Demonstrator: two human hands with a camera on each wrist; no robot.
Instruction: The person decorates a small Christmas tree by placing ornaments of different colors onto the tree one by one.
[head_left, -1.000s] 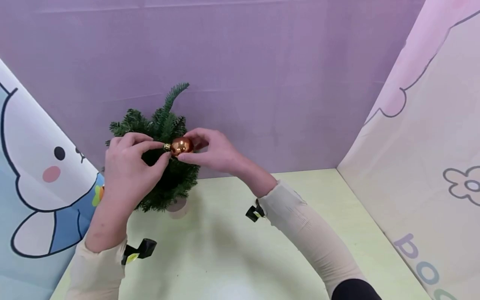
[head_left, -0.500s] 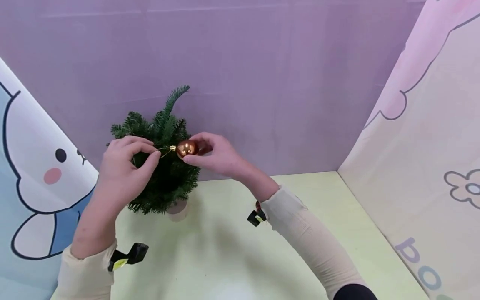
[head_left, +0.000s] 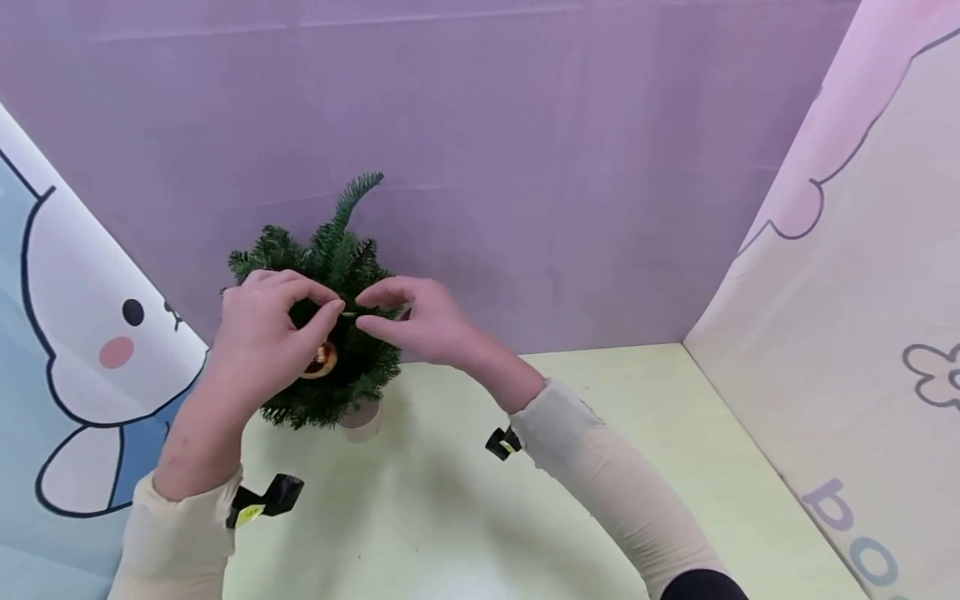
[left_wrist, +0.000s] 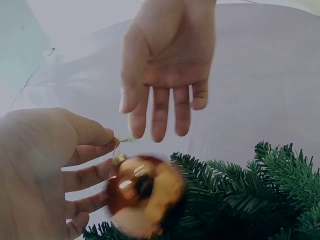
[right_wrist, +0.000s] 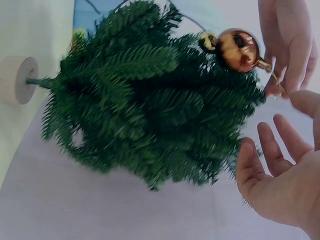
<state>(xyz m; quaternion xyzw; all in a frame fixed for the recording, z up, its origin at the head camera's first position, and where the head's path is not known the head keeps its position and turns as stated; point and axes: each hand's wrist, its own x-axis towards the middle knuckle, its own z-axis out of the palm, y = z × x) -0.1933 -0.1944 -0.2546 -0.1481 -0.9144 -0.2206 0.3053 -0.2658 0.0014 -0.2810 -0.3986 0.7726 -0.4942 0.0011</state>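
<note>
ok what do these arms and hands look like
The left hand and right hand wear no gloves. Cream sleeves end short of both, with black material farther up the right one. A black gadget juts beside each sleeve; the left has a yellow label.

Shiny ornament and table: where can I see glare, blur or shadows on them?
Left wrist: the ornament looks blurred, with bright reflections; right wrist: bright reflections too; head: soft shadows and a pale glare patch on the table.

We see a smooth, mirror-glossy bauble [left_wrist: 145, 197] with a shiny, metallic-looking cap [left_wrist: 119, 159], a rough, plastic-looking tree [right_wrist: 135, 95] on a matt, wood-like base [right_wrist: 24, 80], and a creased, matt cloth-like backdrop [head_left: 525, 183].
</note>
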